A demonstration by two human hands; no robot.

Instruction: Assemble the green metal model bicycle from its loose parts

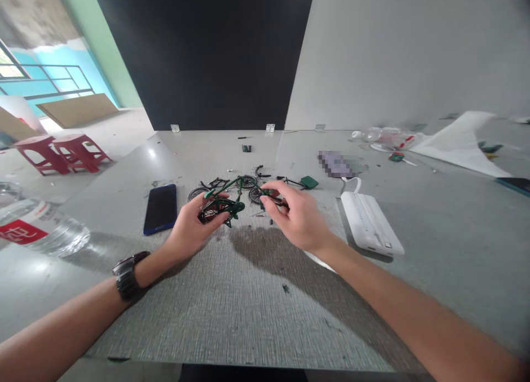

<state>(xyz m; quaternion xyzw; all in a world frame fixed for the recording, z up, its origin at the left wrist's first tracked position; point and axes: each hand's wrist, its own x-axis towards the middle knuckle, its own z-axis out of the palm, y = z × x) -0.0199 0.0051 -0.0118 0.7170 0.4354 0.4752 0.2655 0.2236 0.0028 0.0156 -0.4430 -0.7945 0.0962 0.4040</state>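
Note:
A green and black model bicycle [240, 206] is gripped by my left hand [191, 223], thumb and fingers closed around its rear wheel end. Its frame slants up and to the right, toward a spoked wheel. My right hand [301, 216] is closed in a pinch just right of the frame, beside another small spoked wheel [255, 195]. A dark part shows between its fingertips, too small and covered to name. Behind my left fingers lies a black wheel piece [196, 193]. Past my right fingers is a thin black part with a green basket-like end [308, 182].
A dark blue phone [160, 209] lies left of my left hand, with a water bottle [41, 224] farther left. On the right are a white power bank [370, 222], a cabled phone [336, 164], a clear plastic bottle [385, 136] and white sheeting [459, 142]. A black panel [207, 56] rises behind.

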